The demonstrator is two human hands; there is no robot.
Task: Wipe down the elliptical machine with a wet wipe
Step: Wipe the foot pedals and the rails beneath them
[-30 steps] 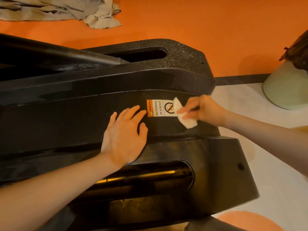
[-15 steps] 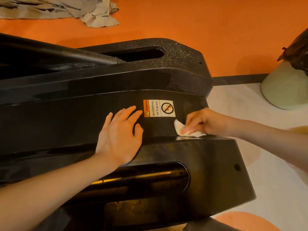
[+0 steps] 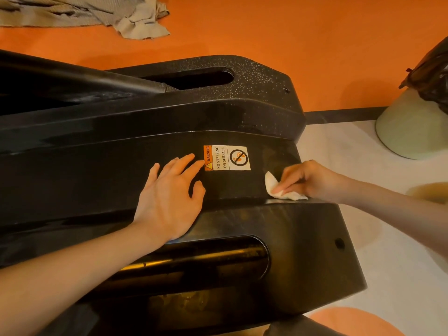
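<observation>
The black elliptical machine housing [image 3: 242, 112] fills the middle of the head view, with a warning sticker [image 3: 227, 157] on its sloped centre panel. My left hand [image 3: 169, 200] lies flat and spread on that panel, fingertips touching the sticker's left edge. My right hand [image 3: 312, 181] presses a crumpled white wet wipe [image 3: 272, 184] against the panel's lower right edge, to the right of and below the sticker, at the seam with the lower cover.
A slot with a brass-coloured bar [image 3: 194, 260] opens in the lower cover. A pale green bin [image 3: 412, 127] with a dark bag stands at the right on the white floor. Grey cloth [image 3: 97, 13] lies on the orange floor at the top left.
My right hand has slid the wipe from the sticker's right end down to the panel's lower right edge. My left hand stays flat on the panel.
</observation>
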